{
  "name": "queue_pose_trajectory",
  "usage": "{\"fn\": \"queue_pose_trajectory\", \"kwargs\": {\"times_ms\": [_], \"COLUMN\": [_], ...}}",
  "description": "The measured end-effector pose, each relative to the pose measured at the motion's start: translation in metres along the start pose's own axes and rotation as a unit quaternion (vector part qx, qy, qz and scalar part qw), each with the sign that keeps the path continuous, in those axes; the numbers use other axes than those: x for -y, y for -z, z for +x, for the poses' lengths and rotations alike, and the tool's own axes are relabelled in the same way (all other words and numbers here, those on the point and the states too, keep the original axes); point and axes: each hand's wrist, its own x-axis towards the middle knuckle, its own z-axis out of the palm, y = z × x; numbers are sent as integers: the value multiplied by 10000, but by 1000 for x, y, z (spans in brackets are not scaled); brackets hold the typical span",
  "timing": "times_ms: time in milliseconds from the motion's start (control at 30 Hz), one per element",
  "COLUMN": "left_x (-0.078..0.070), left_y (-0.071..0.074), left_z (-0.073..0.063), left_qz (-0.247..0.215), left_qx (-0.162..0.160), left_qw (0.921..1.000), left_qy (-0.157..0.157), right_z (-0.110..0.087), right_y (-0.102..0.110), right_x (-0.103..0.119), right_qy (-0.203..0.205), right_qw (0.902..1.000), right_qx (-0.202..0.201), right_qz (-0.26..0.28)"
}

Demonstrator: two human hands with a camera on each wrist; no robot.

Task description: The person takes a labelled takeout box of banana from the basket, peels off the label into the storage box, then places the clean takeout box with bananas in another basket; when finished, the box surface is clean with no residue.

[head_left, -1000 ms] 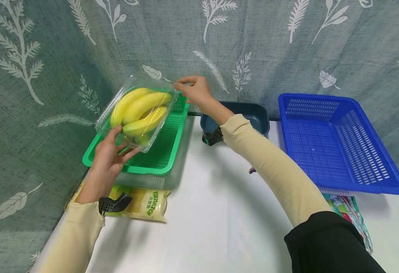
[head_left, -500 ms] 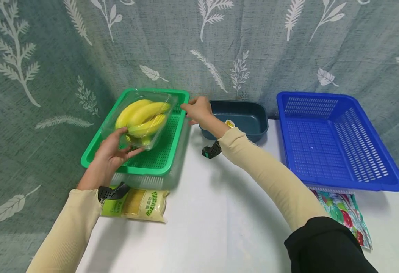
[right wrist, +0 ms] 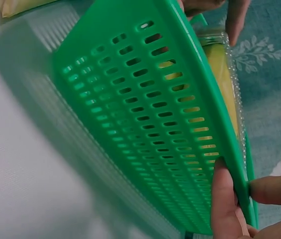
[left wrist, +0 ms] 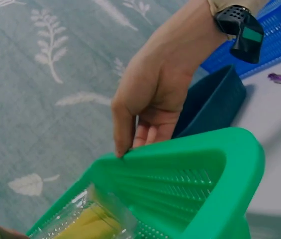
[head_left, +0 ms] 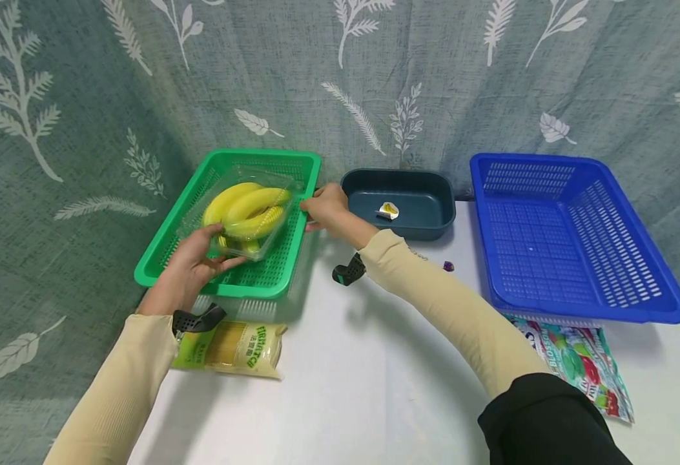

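Observation:
A clear plastic box point(head_left: 191, 223) with yellow bananas point(head_left: 252, 203) inside sits tilted within the green basket point(head_left: 301, 255). My left hand point(head_left: 191, 261) grips the box's near left edge, thumb on top and fingers lower down. On the basket's right side, my right hand point(head_left: 329, 206) pinches the rim. The right wrist view shows that thumb point(right wrist: 269, 190) and the fingers point(right wrist: 224, 199) on opposite faces of the rim. Part of the box shows low in the left wrist view, beside the basket's wall point(left wrist: 180, 174).
A dark blue bin point(head_left: 415, 226) with a small banana-marked label point(head_left: 389, 210) in it stands at the back. To the right are a blue basket point(head_left: 493, 271) and a colourful packet point(head_left: 589, 368). A yellow noodle packet point(head_left: 235, 349) lies in front; a tiny purple item point(head_left: 448, 266) lies mid-table.
The box of bananas has come down into the green basket with my left hand. My right hand has left the box's upper corner and moved down to the basket's rim.

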Motion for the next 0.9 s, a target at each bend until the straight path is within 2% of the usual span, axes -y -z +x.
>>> {"fn": "queue_pose_trajectory", "kwargs": {"times_ms": [133, 267, 367, 500, 600, 700, 800, 867, 900], "left_x": [0, 1, 3, 4, 3, 2, 4, 9, 12], "left_y": [0, 1, 3, 0, 0, 0, 0, 0, 0], "left_z": [-3, -11, -21, -33, -43, -55, -65, -72, -75], "left_qz": [20, 60, -147, -570, -622, -532, -270, 230, 567], "left_qx": [-5, 130, 383, 838, 1163, 1409, 1596, 1766, 1847], "left_qw": [10000, 9999, 9989, 9933, 9895, 9874, 9866, 9838, 9800], "left_qy": [45, 30, 207, 556, 590, 477, 195, -182, -469], "right_z": [-1, 0, 0, 1, 0, 0, -1, -3, -4], "right_y": [-1, 0, 1, 10, 15, 17, 18, 19, 19], "right_x": [-1, -3, -5, -7, -9, -10, -12, -12, -13], "right_qy": [31, 46, 41, 36, 35, 14, 18, 67, 131], "right_qw": [10000, 9999, 9998, 9992, 9982, 9971, 9960, 9961, 9965], "right_qx": [-10, -15, 28, 28, 97, 200, 292, 367, 402], "right_qz": [33, 89, 177, 395, 584, 740, 846, 799, 717]}}
